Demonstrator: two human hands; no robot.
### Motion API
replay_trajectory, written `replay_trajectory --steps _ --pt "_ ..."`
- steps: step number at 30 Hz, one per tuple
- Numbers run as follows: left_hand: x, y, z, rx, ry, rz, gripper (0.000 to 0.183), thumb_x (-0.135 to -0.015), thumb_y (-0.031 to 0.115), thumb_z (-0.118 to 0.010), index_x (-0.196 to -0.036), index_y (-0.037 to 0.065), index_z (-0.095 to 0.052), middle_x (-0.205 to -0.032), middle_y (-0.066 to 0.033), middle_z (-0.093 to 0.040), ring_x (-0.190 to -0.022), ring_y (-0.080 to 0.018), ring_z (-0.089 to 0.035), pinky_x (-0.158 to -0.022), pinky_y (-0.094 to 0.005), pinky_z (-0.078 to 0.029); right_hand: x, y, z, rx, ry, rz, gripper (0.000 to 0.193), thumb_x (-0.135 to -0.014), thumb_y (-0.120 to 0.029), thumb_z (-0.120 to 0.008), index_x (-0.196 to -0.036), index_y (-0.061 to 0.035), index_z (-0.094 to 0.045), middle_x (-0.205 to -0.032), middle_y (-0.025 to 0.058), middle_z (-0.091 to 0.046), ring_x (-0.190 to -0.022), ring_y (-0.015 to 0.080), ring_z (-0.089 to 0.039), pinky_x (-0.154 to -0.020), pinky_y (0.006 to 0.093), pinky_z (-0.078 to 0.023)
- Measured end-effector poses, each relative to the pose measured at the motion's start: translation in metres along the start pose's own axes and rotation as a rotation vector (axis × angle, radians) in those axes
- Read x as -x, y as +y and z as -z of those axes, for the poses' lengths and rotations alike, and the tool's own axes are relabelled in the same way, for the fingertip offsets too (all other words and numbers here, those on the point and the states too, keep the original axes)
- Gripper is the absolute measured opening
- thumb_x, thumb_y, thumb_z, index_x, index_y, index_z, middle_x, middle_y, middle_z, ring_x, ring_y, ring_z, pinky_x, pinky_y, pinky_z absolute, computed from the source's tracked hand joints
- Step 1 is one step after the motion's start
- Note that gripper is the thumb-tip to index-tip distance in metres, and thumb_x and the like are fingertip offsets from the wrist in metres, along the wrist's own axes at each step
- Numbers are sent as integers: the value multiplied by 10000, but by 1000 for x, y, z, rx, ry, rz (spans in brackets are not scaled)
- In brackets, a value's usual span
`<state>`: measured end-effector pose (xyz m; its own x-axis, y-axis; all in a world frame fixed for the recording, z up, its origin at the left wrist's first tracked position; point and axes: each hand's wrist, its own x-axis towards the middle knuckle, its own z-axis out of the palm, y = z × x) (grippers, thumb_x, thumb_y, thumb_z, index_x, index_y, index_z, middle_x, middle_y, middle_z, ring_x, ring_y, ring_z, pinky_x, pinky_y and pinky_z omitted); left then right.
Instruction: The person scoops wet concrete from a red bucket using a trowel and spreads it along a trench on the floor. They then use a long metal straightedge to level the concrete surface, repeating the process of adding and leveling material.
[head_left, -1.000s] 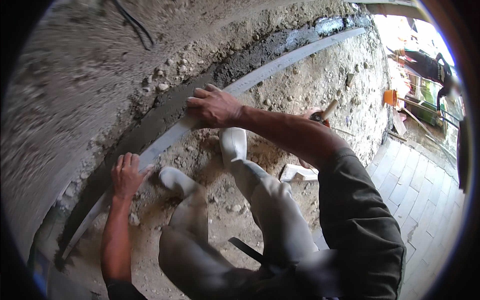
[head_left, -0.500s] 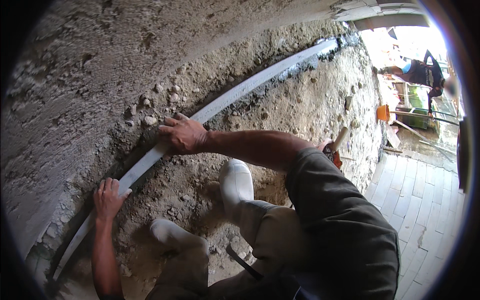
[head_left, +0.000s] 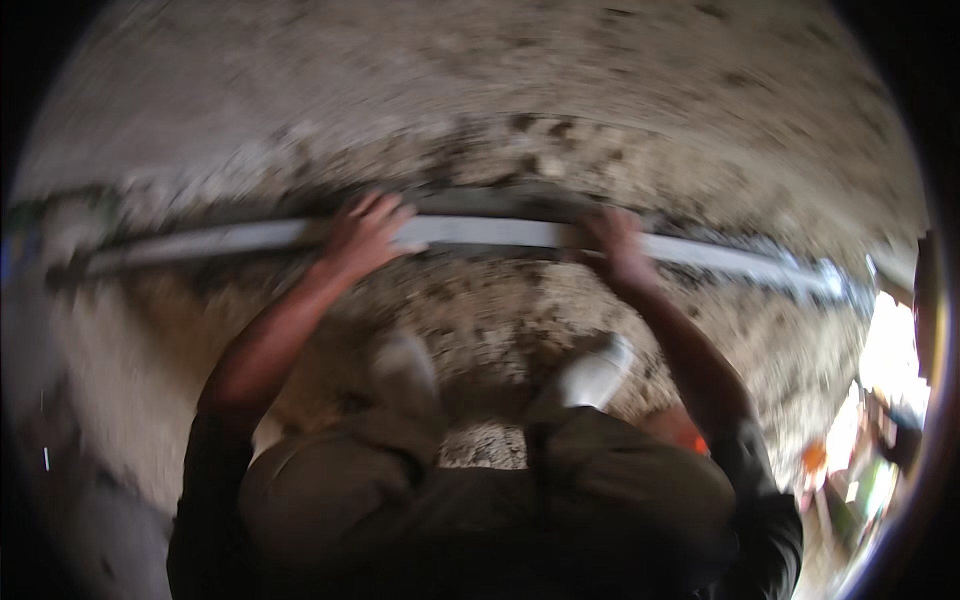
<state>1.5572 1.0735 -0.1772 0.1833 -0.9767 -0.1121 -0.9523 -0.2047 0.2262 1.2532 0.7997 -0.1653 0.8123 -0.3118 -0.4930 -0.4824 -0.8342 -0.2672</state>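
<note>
The picture is motion-blurred. A long pale straight bar [head_left: 500, 232] lies across the view against the foot of a rough grey wall [head_left: 480, 90]. My left hand [head_left: 365, 235] rests on the bar left of centre, fingers spread over it. My right hand [head_left: 615, 245] presses on the bar right of centre. Whether the fingers wrap around it is not clear. Below the hands are my two white boots [head_left: 590, 375] and my knees in grey trousers, crouched over loose sandy ground [head_left: 480, 320].
Dark wet mortar [head_left: 500, 200] runs along the wall just behind the bar. An orange object [head_left: 690, 435] shows by my right arm. At the far right edge lie bright daylight and blurred coloured things [head_left: 880, 440].
The view has swung so the bar now runs level across the frame. My hands sit closer together on it, both at its middle. My body has shifted to face the wall squarely.
</note>
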Motion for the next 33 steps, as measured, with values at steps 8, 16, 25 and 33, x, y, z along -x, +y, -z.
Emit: replay_trajectory --steps 8,16,25,33 --pt "77 -59 37 6 75 131 524 -766 382 -737 -1177 92 -589 -1124 -96 -516 -1089 -289 -495 -916 -437 -428 89 137 7 121 407 -170 595 -776 -175 -726 -1310 -121 -468 -1339 137 -436 -1226 363 -411 -1019 504 -344" --pt "98 -75 29 -191 5 223 460 -776 282 -732 -1171 85 -605 -1172 -95 -532 -1121 -298 -499 -960 -418 -428 89 203 -9 340 304 -9 492 -899 -233 -585 -1326 -43 -429 -1378 196 -412 -1287 406 -351 -1048 510 -324" --pt "84 -69 26 -165 -26 286 443 -788 325 -705 -1154 90 -623 -1157 -97 -568 -1117 -291 -507 -952 -417 -418 82 185 4 294 264 -191 462 -899 -211 -565 -1330 -97 -441 -1384 161 -432 -1270 425 -367 -1059 500 -324" --pt "65 -56 37 -89 -6 245 427 -752 193 -732 -1143 74 -608 -1135 -116 -555 -1085 -316 -507 -909 -428 -425 76 191 16 145 315 -139 559 -777 -58 -699 -1293 -111 -492 -1325 86 -498 -1261 321 -431 -1051 443 -367"
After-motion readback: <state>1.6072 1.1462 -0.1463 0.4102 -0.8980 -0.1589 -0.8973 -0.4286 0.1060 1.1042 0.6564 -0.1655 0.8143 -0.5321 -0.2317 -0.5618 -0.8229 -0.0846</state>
